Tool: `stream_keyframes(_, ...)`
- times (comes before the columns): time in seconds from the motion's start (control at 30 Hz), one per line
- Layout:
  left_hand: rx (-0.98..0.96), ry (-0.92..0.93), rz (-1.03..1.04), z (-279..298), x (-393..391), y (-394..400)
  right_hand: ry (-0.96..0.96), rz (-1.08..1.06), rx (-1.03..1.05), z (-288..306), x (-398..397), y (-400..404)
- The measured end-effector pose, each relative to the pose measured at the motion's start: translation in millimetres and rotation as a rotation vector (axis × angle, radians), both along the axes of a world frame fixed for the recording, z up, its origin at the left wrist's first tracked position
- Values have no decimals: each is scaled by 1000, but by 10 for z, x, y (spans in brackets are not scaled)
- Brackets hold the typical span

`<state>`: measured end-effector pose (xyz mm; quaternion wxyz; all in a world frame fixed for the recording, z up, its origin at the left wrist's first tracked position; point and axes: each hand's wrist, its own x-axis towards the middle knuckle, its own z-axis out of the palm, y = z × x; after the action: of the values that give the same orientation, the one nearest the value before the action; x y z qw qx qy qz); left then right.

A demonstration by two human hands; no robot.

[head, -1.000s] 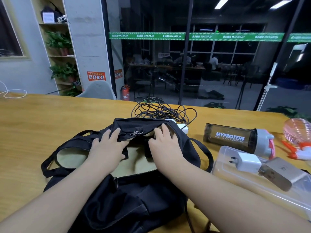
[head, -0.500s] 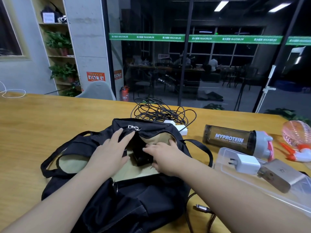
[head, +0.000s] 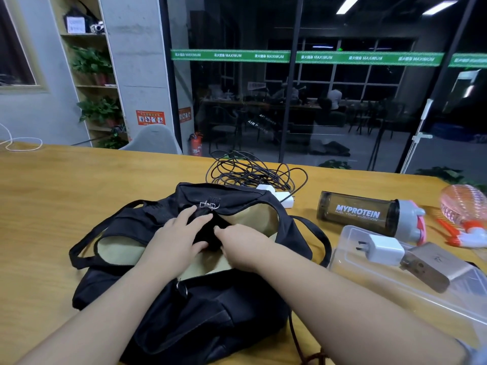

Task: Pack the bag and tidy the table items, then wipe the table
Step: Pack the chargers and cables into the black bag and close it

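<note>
A black bag (head: pixel 200 312) with tan lining lies open on the wooden table (head: pixel 66 201) in front of me. My left hand (head: pixel 176 238) rests on the bag's upper flap just below the zip pull, fingers straight. My right hand (head: pixel 242 243) reaches into the opening from the right, with thumb and bent fingers closed on a small black item (head: pixel 208 234) that sits between both hands. Most of that item is hidden.
A tangle of black cable (head: pixel 253 172) and a white charger (head: pixel 282 197) lie behind the bag. To the right are a dark shaker bottle (head: pixel 358 213), a clear plastic box (head: pixel 350 275), a white plug (head: pixel 382 248), a gold power bank (head: pixel 432 267) and a pink fan (head: pixel 463 204).
The flap, pressed down by both hands a second ago, now stands open. My right hand has slid left into the opening onto the black item. My left hand stays on the flap.
</note>
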<state>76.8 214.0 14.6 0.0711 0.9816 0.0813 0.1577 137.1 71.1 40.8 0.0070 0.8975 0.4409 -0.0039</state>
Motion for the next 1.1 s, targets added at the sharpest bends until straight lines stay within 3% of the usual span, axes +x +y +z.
stream_keyframes(0.27, 29, 89, -8, 152, -41, -141, 15, 47, 77, 142, -120, -336)
stream_keyframes(0.5, 51, -14, -124, 340, -108, -600, -51, 66, 393, 274, -272, -718)
stream_keyframes(0.77, -88, -268, -438, 437, -27, -1180, -113, -78, 536, 492, -472, -1324)
stream_keyframes(1.1, -338, -210, -521, 345, 124, -1937, -143, -273, 645, 379, -505, -1976)
